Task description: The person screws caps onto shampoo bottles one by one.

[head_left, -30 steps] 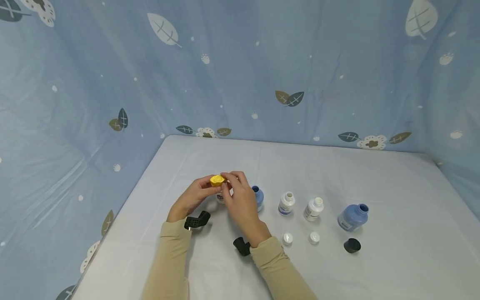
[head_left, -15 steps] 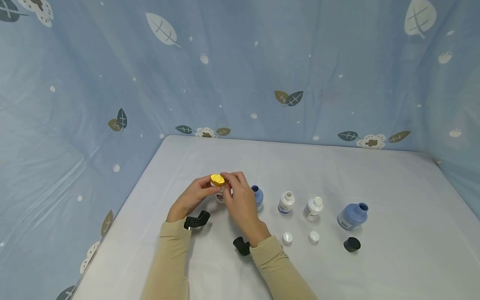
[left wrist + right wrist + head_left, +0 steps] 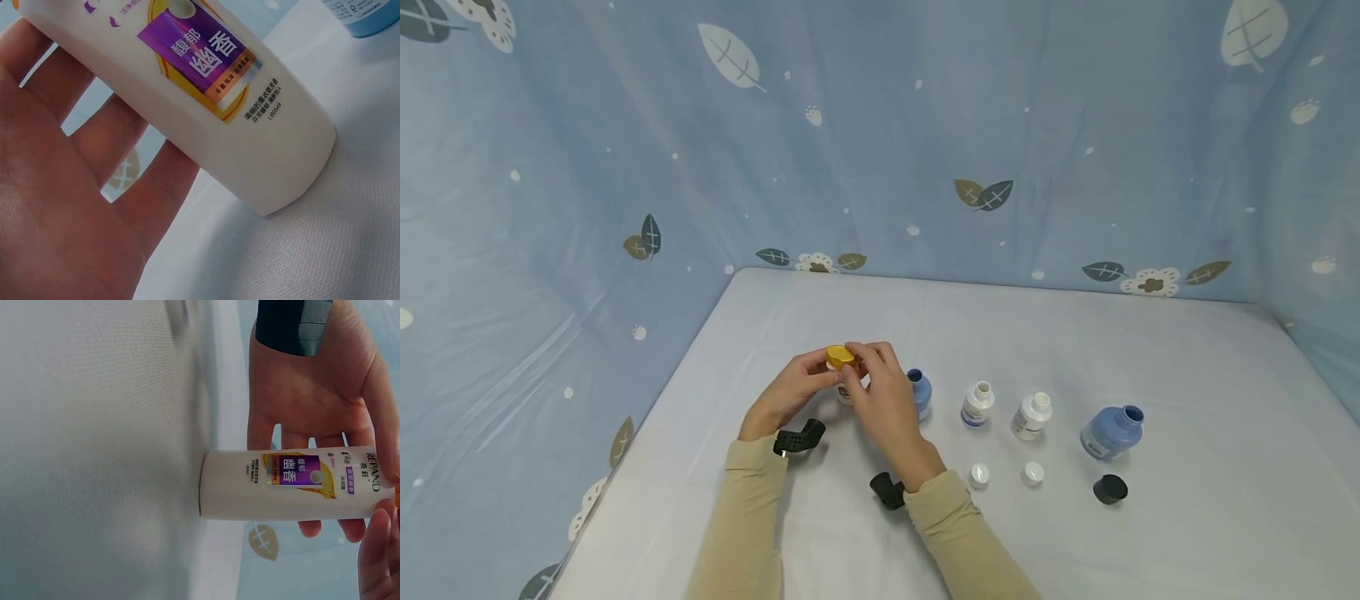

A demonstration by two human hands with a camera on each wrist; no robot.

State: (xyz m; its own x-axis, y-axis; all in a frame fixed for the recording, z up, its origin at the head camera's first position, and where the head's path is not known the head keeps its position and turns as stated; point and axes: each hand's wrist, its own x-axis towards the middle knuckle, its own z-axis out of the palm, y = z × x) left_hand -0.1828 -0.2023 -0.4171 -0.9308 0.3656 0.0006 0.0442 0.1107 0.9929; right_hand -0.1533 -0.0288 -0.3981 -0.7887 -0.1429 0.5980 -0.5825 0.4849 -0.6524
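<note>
A white bottle [image 3: 250, 487] with a purple and gold label and a yellow cap [image 3: 840, 356] stands on the table between both hands. My left hand [image 3: 787, 393] holds this bottle near its top, fingers behind it in the right wrist view. My right hand [image 3: 883, 402] pinches the yellow cap between thumb and fingers. In the left wrist view the bottle's lower body [image 3: 275, 144] shows close up beside the palm. Most of the bottle is hidden by the hands in the head view.
Right of the hands stand uncapped bottles: a blue one [image 3: 921, 395] partly behind my right hand, two white ones [image 3: 977, 407] [image 3: 1031, 417], and another blue one [image 3: 1111, 433]. Two white caps [image 3: 979, 476] [image 3: 1032, 474] and a black cap [image 3: 1110, 489] lie in front of them.
The yellow cap has turned between the fingers and now looks darker and differently angled. Both hands stay in about the same place. The view has shifted slightly.
</note>
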